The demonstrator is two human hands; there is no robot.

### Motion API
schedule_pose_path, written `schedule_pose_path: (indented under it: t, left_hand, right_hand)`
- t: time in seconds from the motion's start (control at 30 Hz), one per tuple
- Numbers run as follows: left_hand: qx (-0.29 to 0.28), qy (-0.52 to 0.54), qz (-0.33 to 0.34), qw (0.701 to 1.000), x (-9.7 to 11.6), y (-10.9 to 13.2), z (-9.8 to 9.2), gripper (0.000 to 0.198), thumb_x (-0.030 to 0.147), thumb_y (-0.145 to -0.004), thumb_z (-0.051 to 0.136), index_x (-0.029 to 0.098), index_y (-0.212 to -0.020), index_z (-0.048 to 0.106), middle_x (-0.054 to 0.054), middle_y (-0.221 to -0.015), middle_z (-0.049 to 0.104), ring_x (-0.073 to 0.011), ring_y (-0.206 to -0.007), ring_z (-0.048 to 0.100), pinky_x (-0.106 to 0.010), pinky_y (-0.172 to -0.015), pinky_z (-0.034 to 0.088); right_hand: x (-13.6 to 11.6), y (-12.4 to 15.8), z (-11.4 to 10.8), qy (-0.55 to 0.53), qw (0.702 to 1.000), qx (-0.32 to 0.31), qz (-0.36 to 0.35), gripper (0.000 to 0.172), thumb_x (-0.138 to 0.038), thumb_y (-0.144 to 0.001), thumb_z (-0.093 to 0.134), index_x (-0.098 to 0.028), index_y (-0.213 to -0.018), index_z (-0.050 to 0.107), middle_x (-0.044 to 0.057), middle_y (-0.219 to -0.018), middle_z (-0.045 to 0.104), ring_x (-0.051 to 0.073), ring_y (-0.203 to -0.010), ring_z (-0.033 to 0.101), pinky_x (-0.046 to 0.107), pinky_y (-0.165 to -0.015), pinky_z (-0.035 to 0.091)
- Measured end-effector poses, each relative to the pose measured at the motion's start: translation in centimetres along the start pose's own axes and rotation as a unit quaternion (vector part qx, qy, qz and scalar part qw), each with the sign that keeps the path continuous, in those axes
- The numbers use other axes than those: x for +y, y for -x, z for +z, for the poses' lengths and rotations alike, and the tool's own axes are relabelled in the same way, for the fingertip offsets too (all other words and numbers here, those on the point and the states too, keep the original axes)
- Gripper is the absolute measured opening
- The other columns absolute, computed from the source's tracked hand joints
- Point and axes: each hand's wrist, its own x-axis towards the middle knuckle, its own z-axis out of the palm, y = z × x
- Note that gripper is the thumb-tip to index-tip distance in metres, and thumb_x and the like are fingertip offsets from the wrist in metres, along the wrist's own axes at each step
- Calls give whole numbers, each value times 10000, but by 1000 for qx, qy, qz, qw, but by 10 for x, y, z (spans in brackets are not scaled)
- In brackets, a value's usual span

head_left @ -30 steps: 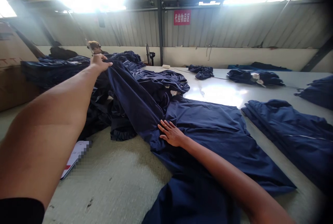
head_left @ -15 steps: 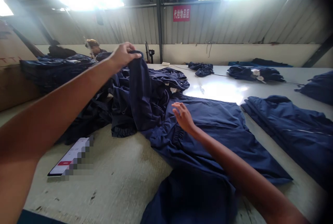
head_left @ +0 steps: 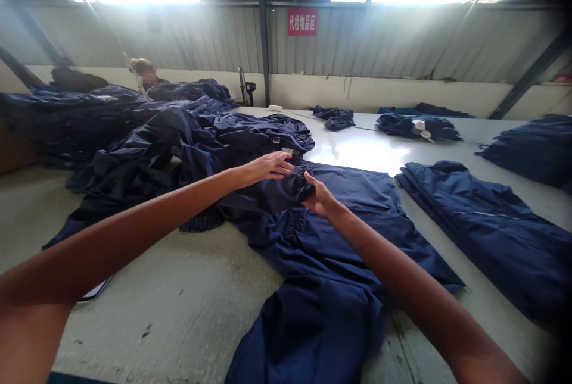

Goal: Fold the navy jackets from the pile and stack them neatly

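Observation:
A navy jacket-like garment (head_left: 353,193) lies spread on the table, with part of it toward me at the front edge. Its sleeve (head_left: 263,196) is laid across the body, and a gathered elastic cuff (head_left: 292,226) shows just below. My left hand (head_left: 270,166) rests over the sleeve, fingers stretched out and holding nothing. At the sleeve's gathered end, my right hand (head_left: 319,196) has its thumb above and fingers against the fabric, partly hidden, gripping the end.
Crumpled navy garments (head_left: 147,134) are heaped at left. Folded navy garments (head_left: 482,217) lie at right, with another stack (head_left: 536,149) behind. Small bundles (head_left: 417,127) sit farther back. A phone (head_left: 96,292) is mostly behind my left forearm. A person (head_left: 145,74) is beyond the heap.
My left hand has come down and right, letting go of the raised sleeve, which now lies across the garment. My right hand has closed on the sleeve's end. The view has shifted slightly.

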Motion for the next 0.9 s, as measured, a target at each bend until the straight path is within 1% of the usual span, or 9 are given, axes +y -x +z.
schedule_pose_path:
  t: [0.13,0.27,0.33,0.4,0.47,0.57,0.67,0.77,0.9]
  left_hand:
    - [76,-69,51,993,12,13,-8,357,548,-1071,413,292,-1234,603,-124,-1166,720,-273,-1130,680,-470,-933,565]
    - [116,-159,121,973,11,65,6,233,482,-1050,506,318,-1082,669,-73,-1131,677,-281,-1155,617,-500,-1093,450]
    - [58,-215,136,965,-5,100,21,184,438,-1024,559,339,-1045,713,-59,-1085,696,-281,-1081,649,-475,-1035,493]
    - [-22,-340,141,930,-32,134,37,259,402,-1043,502,396,-1212,698,-63,-1094,705,-280,-1014,683,-448,-906,554]
    - [-43,-424,113,898,-63,162,50,329,394,-1044,492,404,-1317,675,-82,-1046,709,-298,-962,702,-449,-848,574]
    - [-33,-459,64,885,-99,192,61,362,388,-1041,504,384,-1361,673,-97,-1072,714,-306,-965,725,-429,-800,594]
    - [-40,-444,50,894,-110,206,63,375,357,-1047,494,339,-1378,670,-102,-1127,715,-285,-972,735,-394,-799,596]
    - [-60,-440,44,895,-103,207,59,371,382,-1060,500,267,-1365,678,-103,-1127,717,-263,-984,726,-354,-821,574]
    - [-59,-438,17,897,-87,185,56,438,444,-1104,413,228,-991,777,-54,-922,712,-204,-832,704,-301,-767,537]
  right_hand:
    - [-18,9,-2,-24,999,47,6,172,-243,-958,561,-181,-1015,711,72,-950,815,226,-949,775,359,-855,641]
    - [-60,46,-20,-57,995,82,-19,210,-216,-988,510,-161,-1018,711,77,-911,810,207,-862,780,337,-792,660]
    - [-83,72,-33,-76,991,104,-46,203,-209,-984,531,-160,-1054,715,81,-927,809,212,-856,783,343,-777,669]
    - [-100,99,-47,-78,986,132,-62,196,-186,-971,552,-166,-1074,718,84,-943,810,216,-845,787,349,-747,677]
    - [-111,122,-63,-68,983,160,-64,196,-178,-971,559,-181,-1073,725,87,-965,812,212,-818,788,346,-713,678]
    - [-116,146,-90,-52,978,197,-45,206,-208,-996,546,-220,-1037,748,103,-996,816,193,-774,789,324,-681,661]
    - [-111,156,-124,-18,970,242,-30,186,-241,-984,587,-237,-976,773,120,-1026,817,186,-767,788,297,-668,644]
    - [-101,158,-156,29,962,272,-7,120,-244,-913,677,-209,-937,789,135,-1022,817,217,-761,786,318,-667,656]
    - [-91,158,-176,53,959,278,-9,118,-247,-863,697,-195,-895,797,125,-960,814,233,-754,776,334,-680,670]
